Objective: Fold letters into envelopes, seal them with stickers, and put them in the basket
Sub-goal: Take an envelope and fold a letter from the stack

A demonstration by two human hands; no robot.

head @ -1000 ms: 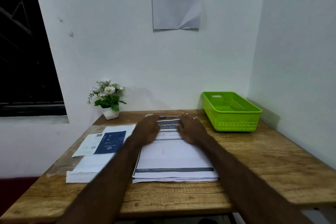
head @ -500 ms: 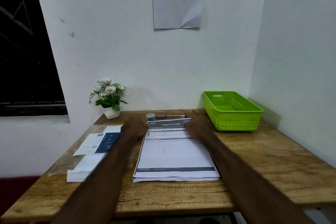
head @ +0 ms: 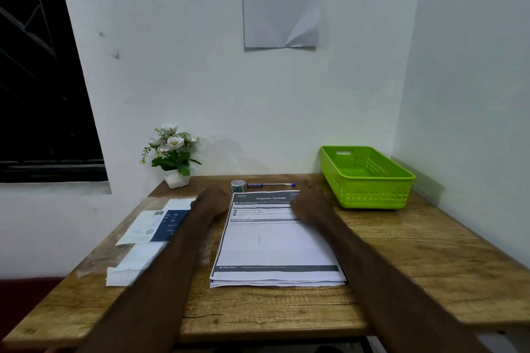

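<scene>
A stack of printed letters (head: 275, 246) lies in the middle of the wooden table (head: 401, 261), its top sheet headed "Organize Clothes". My left hand (head: 213, 203) sits curled at the stack's far left corner. My right hand (head: 308, 202) is curled over the far right corner, fingertips on the top sheet. Both hands are blurred, so the grip itself is unclear. White envelopes (head: 134, 266) lie left of the stack under my left forearm, with a blue-and-white printed packet (head: 155, 223) on top. A sticker roll (head: 237, 186) stands behind the letters. The green basket (head: 370, 198) at the back right holds nothing.
A blue pen (head: 271, 185) lies beside the sticker roll near the wall. A small potted flower (head: 173, 155) stands at the back left corner. White walls close the back and right sides, with a printed sheet (head: 281, 0) taped up. A dark window (head: 43, 80) is on the left.
Both hands slid apart from the middle of the top sheet out to its far corners, uncovering the heading. The sticker roll and pen came into view.
</scene>
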